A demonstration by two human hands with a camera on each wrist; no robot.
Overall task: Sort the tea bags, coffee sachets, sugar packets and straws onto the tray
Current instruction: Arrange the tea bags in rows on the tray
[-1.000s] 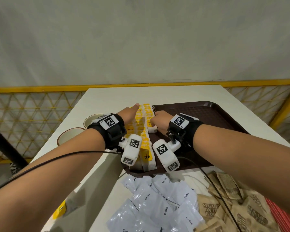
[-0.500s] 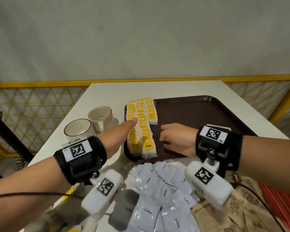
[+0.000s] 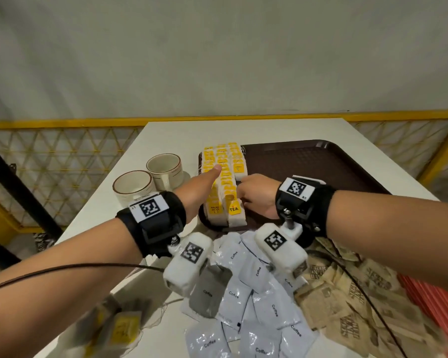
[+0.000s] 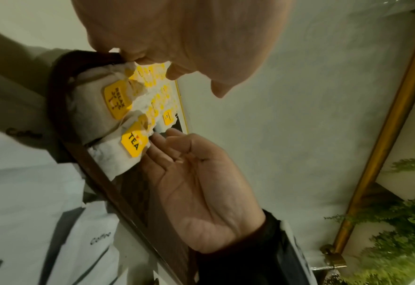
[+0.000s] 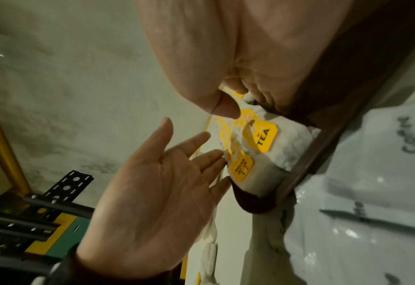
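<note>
Both hands have drawn back toward the near end of the tea bags (image 3: 224, 184) since a moment ago. Nearest, coffee sachets (image 3: 246, 303) and brown sugar packets (image 3: 352, 295) wait on the worktop (image 3: 166, 135). Beyond, the left hand (image 3: 199, 187) and right hand (image 3: 256, 196), fingers spread and holding nothing, flank the rows, apparently squaring them along the tray (image 3: 321, 161) edge. Two cups (image 3: 150, 182) stand beside.

Before me: white table (image 3: 166, 135) against plain grey-white wall (image 3: 217, 52). Yellow rail (image 3: 62, 122) with lattice mesh (image 3: 62, 161) behind my table. Black post (image 3: 18, 187) at left. Even indoor light.
</note>
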